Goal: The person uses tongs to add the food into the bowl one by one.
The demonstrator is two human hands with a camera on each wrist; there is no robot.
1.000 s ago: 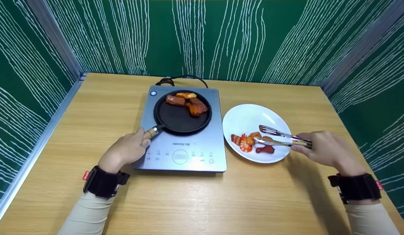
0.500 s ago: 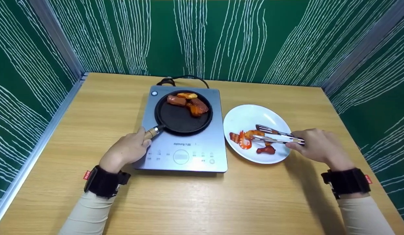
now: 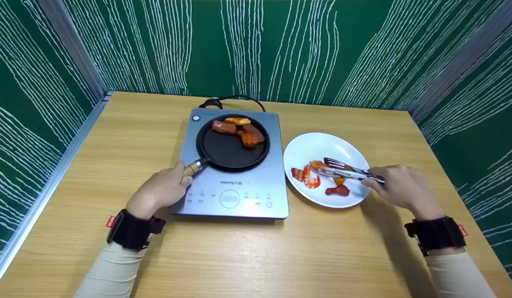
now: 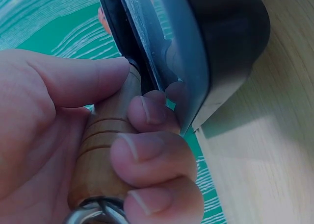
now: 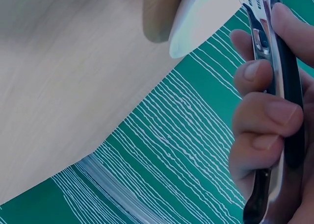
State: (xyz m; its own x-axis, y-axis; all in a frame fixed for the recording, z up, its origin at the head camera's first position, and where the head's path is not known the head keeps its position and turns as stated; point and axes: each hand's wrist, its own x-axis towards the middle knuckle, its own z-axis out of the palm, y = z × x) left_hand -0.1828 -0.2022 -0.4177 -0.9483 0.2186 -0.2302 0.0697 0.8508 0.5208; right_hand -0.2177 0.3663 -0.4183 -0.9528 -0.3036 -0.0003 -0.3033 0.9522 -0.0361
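My left hand (image 3: 158,190) grips the wooden handle (image 4: 103,155) of a black frying pan (image 3: 231,154), its thumb lying along the wood. In the pan's far half are a sausage-like piece (image 3: 224,127), a yellow piece (image 3: 238,121) and brown meat (image 3: 253,133). My right hand (image 3: 400,186) holds metal food tongs (image 3: 353,174) over a white plate (image 3: 311,145). Their tips are at an orange-brown food piece (image 3: 316,164), partly covered by them; whether it is pinched, I cannot tell. Beside it lie a shrimp (image 3: 311,179), a bacon-like piece (image 3: 297,174) and a small drumstick (image 3: 337,190).
The pan stands on a silver induction cooker (image 3: 214,207), whose black cord (image 3: 243,97) runs behind it. Close to its right side stands the plate. A wooden table (image 3: 239,256) carries everything, with green, white-streaked walls (image 3: 276,49) on three sides.
My right hand has moved a little left with the tongs, and the tongs' arms have come closer together. The orange-brown piece has shifted slightly. My left hand stays on the pan handle.
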